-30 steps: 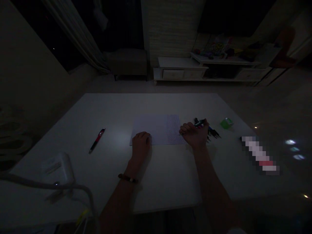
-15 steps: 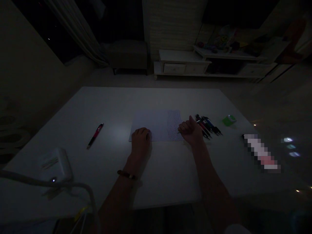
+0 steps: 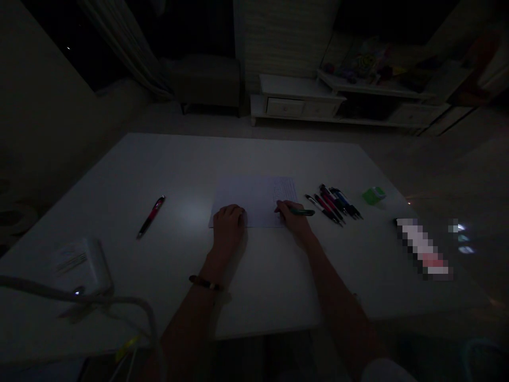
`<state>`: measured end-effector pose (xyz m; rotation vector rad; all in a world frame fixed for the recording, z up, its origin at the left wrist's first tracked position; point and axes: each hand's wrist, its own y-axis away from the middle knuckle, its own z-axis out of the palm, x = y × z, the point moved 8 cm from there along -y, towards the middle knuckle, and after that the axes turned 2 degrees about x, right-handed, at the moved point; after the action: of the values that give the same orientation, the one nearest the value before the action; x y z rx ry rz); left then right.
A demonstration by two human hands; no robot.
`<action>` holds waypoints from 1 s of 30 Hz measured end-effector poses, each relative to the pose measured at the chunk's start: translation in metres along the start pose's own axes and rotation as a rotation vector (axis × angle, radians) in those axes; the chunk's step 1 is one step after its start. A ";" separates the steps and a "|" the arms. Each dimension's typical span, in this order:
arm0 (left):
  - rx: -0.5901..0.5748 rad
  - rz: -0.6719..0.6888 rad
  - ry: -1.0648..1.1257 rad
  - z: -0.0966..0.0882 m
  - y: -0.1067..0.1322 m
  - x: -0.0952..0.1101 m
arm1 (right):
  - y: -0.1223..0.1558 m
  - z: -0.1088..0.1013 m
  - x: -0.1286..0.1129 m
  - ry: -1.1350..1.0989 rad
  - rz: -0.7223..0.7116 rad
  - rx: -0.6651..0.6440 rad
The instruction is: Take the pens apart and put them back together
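A sheet of paper [image 3: 252, 193] lies on the white table, with rows of handwriting on its right part. My left hand [image 3: 228, 220] rests palm down on its lower left part, the fingers lightly bent and close to the surface. On the right side of the sheet, over the lower written lines, is my right hand [image 3: 293, 218]. Its fingers are closed around a dark green pen [image 3: 301, 211], whose back end points right. The pen's tip is hidden by the fingers. Just right of this hand lie several pens [image 3: 334, 204], black, red and blue.
A red and black pen [image 3: 151, 217] lies left of the paper. The white table [image 3: 254, 281] also bears a white box-shaped device [image 3: 85, 268] with a cable [image 3: 123, 301] at the near left, a small green object [image 3: 374, 195] and a blurred-out phone-like object [image 3: 423, 248] at the right.
My right hand has moved left from beside the pens and turned palm down onto the written part of the paper. The green pen now shows plainly. My left hand stays on the sheet.
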<state>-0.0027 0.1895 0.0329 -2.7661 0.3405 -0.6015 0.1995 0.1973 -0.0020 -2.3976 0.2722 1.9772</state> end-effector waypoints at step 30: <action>-0.024 -0.025 0.035 0.005 0.000 -0.004 | -0.003 -0.013 0.000 -0.066 -0.036 0.242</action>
<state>-0.0039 0.1912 0.0272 -2.7899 0.3234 -0.6567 0.2127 0.1981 0.0003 -2.1701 0.4352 1.8825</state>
